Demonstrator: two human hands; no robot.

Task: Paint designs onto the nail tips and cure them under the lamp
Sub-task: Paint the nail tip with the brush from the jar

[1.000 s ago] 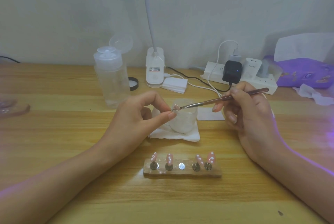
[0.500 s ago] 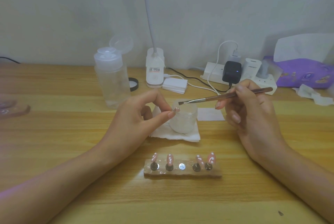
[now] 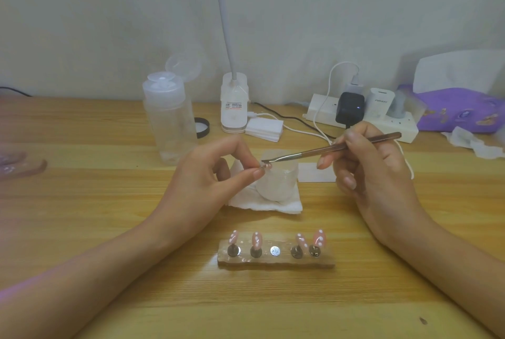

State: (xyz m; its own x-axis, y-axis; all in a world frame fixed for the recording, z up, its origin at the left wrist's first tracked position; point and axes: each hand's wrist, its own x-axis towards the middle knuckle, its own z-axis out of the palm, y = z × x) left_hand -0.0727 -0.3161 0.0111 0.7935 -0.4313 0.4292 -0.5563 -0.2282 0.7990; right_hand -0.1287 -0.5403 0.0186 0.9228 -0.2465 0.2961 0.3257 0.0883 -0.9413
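left hand (image 3: 207, 180) pinches a nail tip (image 3: 266, 165); right hand (image 3: 366, 163) grips a brush (image 3: 330, 148) touching it.

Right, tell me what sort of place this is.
Likely a home desk set up for nail art, not a salon: a wooden table against a bare wall, a small stand of painted nail tips, and a power strip crowded with chargers.

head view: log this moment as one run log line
left hand pinches nail tip | right hand holds brush, bristles at nail tip | stand: four dotted tips, middle post bare
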